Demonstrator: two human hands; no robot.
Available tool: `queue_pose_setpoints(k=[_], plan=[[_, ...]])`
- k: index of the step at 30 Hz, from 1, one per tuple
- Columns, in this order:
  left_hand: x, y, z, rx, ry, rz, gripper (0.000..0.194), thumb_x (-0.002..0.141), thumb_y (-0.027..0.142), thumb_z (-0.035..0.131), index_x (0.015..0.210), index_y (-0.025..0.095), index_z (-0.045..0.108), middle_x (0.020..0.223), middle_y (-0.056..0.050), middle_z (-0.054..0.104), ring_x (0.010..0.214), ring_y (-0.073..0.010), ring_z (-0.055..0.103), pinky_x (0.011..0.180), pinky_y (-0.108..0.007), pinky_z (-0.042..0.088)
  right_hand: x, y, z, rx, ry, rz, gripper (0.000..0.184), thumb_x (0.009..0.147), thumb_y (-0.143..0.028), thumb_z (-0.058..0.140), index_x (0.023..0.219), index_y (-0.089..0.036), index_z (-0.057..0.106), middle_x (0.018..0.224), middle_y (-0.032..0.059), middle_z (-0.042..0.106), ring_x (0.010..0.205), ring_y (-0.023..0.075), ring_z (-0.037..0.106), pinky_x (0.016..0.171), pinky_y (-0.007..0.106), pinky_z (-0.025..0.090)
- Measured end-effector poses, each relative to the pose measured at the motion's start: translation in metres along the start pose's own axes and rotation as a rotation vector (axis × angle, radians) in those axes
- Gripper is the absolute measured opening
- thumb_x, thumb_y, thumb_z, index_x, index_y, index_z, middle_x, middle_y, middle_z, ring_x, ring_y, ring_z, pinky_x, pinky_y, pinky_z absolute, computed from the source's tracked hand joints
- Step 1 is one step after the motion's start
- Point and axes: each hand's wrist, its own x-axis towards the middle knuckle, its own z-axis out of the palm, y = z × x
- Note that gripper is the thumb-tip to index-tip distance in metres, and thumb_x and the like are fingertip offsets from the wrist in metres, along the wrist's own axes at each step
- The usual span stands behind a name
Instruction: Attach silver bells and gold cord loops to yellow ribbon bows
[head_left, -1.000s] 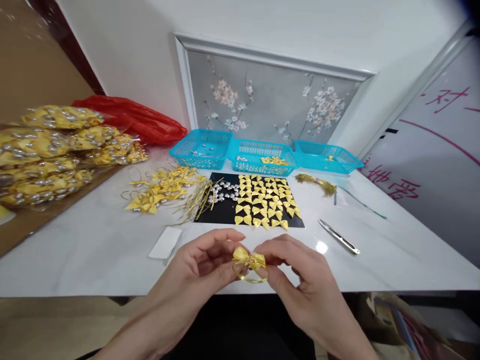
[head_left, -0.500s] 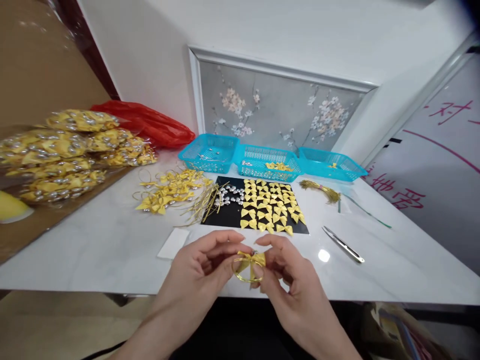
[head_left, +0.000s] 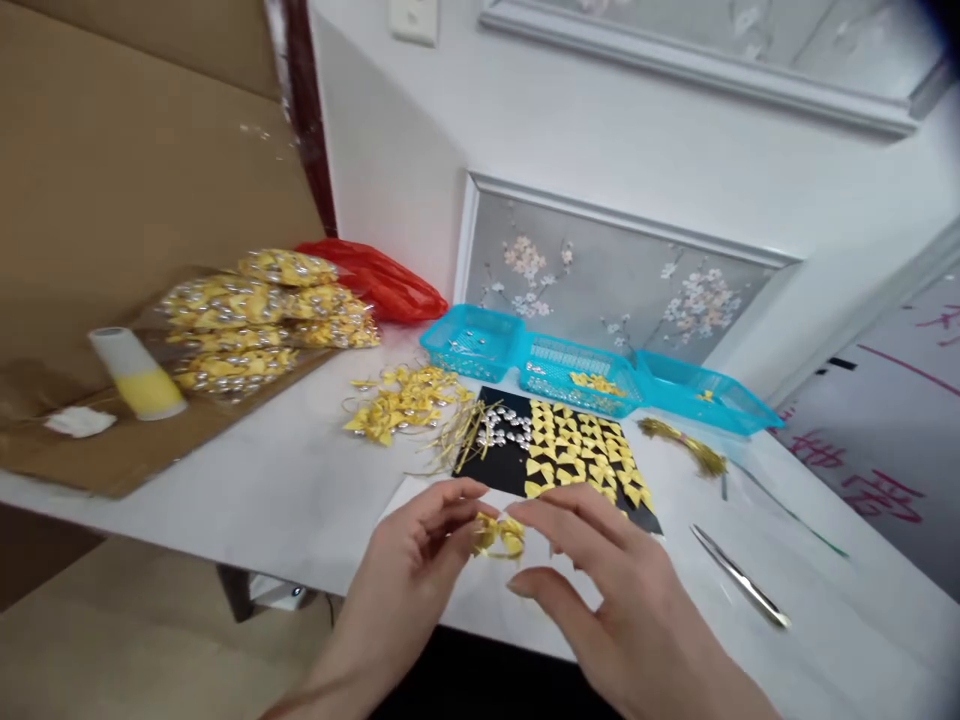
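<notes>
A yellow ribbon bow (head_left: 511,537) with a gold tie is pinched between the thumb and fingers of my left hand (head_left: 414,552). Beside it, my right hand (head_left: 619,575) has its thumb and forefinger spread apart, the forefinger tip close to the bow's upper edge. Whether that tip touches the bow I cannot tell. Behind my hands lies a black mat (head_left: 491,470) carrying rows of yellow bows (head_left: 577,440), silver beads (head_left: 504,428) and loose gold ties (head_left: 459,438). A heap of beaded yellow bows (head_left: 405,395) lies to the mat's left.
Three blue baskets (head_left: 480,345) line the wall side. Right of the mat are a bundle of gold ties (head_left: 684,445) and metal tweezers (head_left: 739,575). On cardboard at left sit bagged bows (head_left: 232,320) and a yellow-white cone (head_left: 142,375); a red bag (head_left: 379,280) lies behind.
My right thumb and forefinger have parted from the bow, which stays in my left hand. The view has swung left, so the table appears shifted right.
</notes>
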Motion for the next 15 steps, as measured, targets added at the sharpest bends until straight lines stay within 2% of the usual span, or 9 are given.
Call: queue_pose_setpoints(k=[3, 5, 7, 10, 12, 15], plan=[[-0.005, -0.014, -0.014, 0.089, 0.044, 0.131, 0.021, 0.080, 0.020, 0.063, 0.099, 0.022, 0.069, 0.092, -0.004, 0.080, 0.085, -0.0217, 0.075, 0.074, -0.029, 0.059, 0.019, -0.008, 0.022, -0.021, -0.152, -0.084, 0.026, 0.093, -0.011, 0.047, 0.107, -0.021, 0.067, 0.097, 0.0073, 0.066, 0.079, 0.0184, 0.066, 0.071, 0.029, 0.054], [-0.005, -0.025, -0.026, 0.095, 0.054, 0.159, 0.022, 0.082, 0.022, 0.060, 0.103, 0.023, 0.068, 0.091, -0.004, 0.079, 0.084, -0.0215, 0.075, 0.074, -0.030, 0.060, 0.036, -0.009, 0.037, 0.028, -0.262, -0.071, 0.028, 0.092, -0.008, 0.045, 0.097, -0.020, 0.070, 0.089, 0.0067, 0.069, 0.078, 0.0189, 0.067, 0.069, 0.029, 0.052], [-0.004, -0.033, -0.041, 0.093, 0.113, 0.167, 0.022, 0.083, 0.026, 0.060, 0.103, 0.022, 0.068, 0.095, -0.006, 0.078, 0.088, -0.0223, 0.074, 0.077, -0.031, 0.061, 0.056, -0.008, 0.052, 0.079, -0.324, -0.026, 0.025, 0.089, -0.008, 0.049, 0.088, -0.019, 0.071, 0.085, 0.0054, 0.071, 0.077, 0.0185, 0.067, 0.069, 0.028, 0.050], [-0.001, -0.043, -0.071, 0.135, 0.318, 0.168, 0.029, 0.084, 0.035, 0.061, 0.109, 0.020, 0.065, 0.113, -0.011, 0.071, 0.102, -0.0250, 0.069, 0.082, -0.034, 0.060, 0.094, -0.006, 0.079, 0.125, -0.376, 0.034, 0.019, 0.089, -0.011, 0.058, 0.077, -0.019, 0.071, 0.069, -0.0002, 0.070, 0.064, 0.0135, 0.066, 0.063, 0.022, 0.049], [0.000, -0.050, -0.091, 0.160, 0.477, 0.181, 0.036, 0.085, 0.039, 0.061, 0.115, 0.021, 0.061, 0.121, -0.012, 0.066, 0.110, -0.0261, 0.064, 0.086, -0.036, 0.059, 0.121, -0.005, 0.102, 0.149, -0.417, 0.061, 0.018, 0.092, -0.016, 0.059, 0.078, -0.018, 0.070, 0.060, -0.0034, 0.067, 0.055, 0.0099, 0.065, 0.055, 0.018, 0.047], [-0.004, -0.063, -0.115, 0.177, 0.573, 0.204, 0.036, 0.087, 0.041, 0.059, 0.119, 0.023, 0.059, 0.125, -0.010, 0.063, 0.113, -0.0253, 0.063, 0.089, -0.034, 0.059, 0.164, -0.005, 0.137, 0.141, -0.438, 0.079, 0.020, 0.097, -0.024, 0.056, 0.085, -0.017, 0.070, 0.064, -0.0029, 0.067, 0.058, 0.0098, 0.066, 0.057, 0.018, 0.051]])
